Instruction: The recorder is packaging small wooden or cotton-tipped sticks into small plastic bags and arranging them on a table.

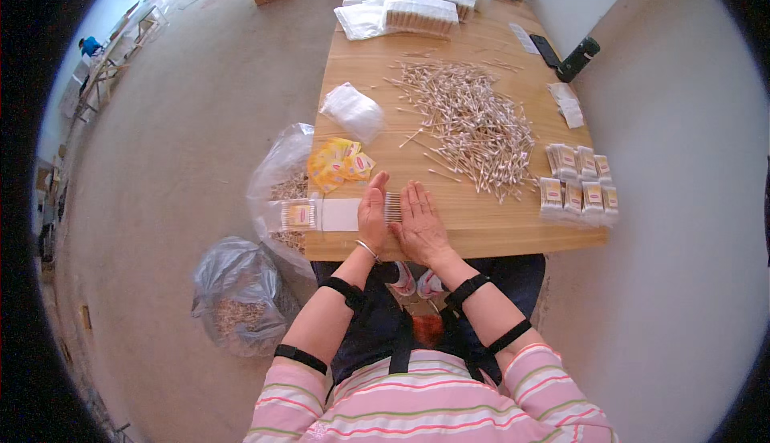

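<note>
A small row of cotton swabs lies on the table near its front edge, side by side, between my two hands. My left hand stands on its edge along the row's left side, fingers stretched out and together. On the right, my right hand rests palm down with straight fingers against the row. Left of my left hand lies a white card or bag, and beyond it a clear pack of swabs with a yellow label at the table's left edge. Past my hands spreads a large loose pile of cotton swabs.
Yellow label cards and clear plastic bags lie at the left. Filled swab packs stand at the right by the wall. Bundled packs, a phone and a dark bottle are farther back. A grey bag sits on the floor.
</note>
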Demonstrator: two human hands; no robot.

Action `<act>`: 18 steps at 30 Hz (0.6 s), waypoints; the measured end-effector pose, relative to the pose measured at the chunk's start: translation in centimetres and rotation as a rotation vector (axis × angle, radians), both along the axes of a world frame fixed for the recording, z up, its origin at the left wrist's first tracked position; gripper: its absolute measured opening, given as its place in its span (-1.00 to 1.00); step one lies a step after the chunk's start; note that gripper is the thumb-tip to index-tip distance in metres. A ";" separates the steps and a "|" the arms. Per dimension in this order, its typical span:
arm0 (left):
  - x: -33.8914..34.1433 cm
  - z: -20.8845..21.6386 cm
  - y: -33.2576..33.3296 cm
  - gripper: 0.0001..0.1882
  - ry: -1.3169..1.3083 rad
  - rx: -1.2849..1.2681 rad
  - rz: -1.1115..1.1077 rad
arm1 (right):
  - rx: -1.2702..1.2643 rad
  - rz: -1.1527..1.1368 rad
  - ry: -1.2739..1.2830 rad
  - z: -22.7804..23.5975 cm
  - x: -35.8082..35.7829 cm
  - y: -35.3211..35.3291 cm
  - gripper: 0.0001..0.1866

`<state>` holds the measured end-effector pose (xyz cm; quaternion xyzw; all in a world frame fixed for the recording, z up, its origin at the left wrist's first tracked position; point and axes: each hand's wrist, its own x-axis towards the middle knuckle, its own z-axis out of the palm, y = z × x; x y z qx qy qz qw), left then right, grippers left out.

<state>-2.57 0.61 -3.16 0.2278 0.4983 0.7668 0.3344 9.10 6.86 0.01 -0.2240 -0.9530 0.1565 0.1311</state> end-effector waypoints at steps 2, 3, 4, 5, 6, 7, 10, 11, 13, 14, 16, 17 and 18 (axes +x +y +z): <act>0.3 0.4 0.2 -0.44 -0.023 0.015 0.004 | 0.074 0.016 -0.093 0.5 0.2 -0.2 -0.24; 0.4 0.6 0.3 -0.44 -0.046 0.029 0.009 | 0.075 0.018 -0.123 0.8 0.1 -0.2 -0.21; 0.3 0.5 0.2 -0.44 -0.045 0.030 0.010 | 0.077 0.022 -0.151 0.9 0.1 -0.2 -0.18; 0.0 0.5 0.1 -0.43 -0.046 0.038 0.005 | 0.078 0.023 -0.150 0.8 0.1 -0.3 -0.18; -0.1 0.4 0.0 -0.43 -0.046 0.046 0.001 | 0.087 0.024 -0.131 0.6 0.0 -0.4 -0.14; 0.0 0.8 -0.1 -0.43 -0.044 0.046 0.002 | 0.096 0.025 -0.113 0.5 -0.1 -0.4 -0.10; 0.1 1.6 -1.1 -0.48 -0.028 -0.028 0.054 | 0.091 0.037 -0.137 0.5 -0.2 -0.3 -0.01; -0.1 1.7 -2.0 -0.52 0.203 -0.166 0.048 | 0.087 0.040 -0.135 0.6 -0.1 -0.3 -0.01; -0.3 2.3 -3.9 -0.56 0.440 -0.312 0.048 | 0.072 0.065 -0.136 0.9 0.0 -0.2 0.05; -0.1 2.9 -4.8 -0.58 0.756 -0.411 0.005 | 0.068 0.065 -0.134 0.6 0.1 -0.1 0.05; 0.7 4.1 -6.3 -0.59 1.073 -0.515 -0.040 | 0.126 0.046 -0.094 0.4 0.2 0.0 0.06; 1.1 4.8 -6.9 -0.58 1.192 -0.582 -0.108 | 0.121 0.051 -0.092 0.5 0.3 0.0 0.06; 1.6 5.1 -7.4 -0.57 1.309 -0.649 -0.180 | 0.118 0.057 -0.110 0.5 0.4 0.1 0.05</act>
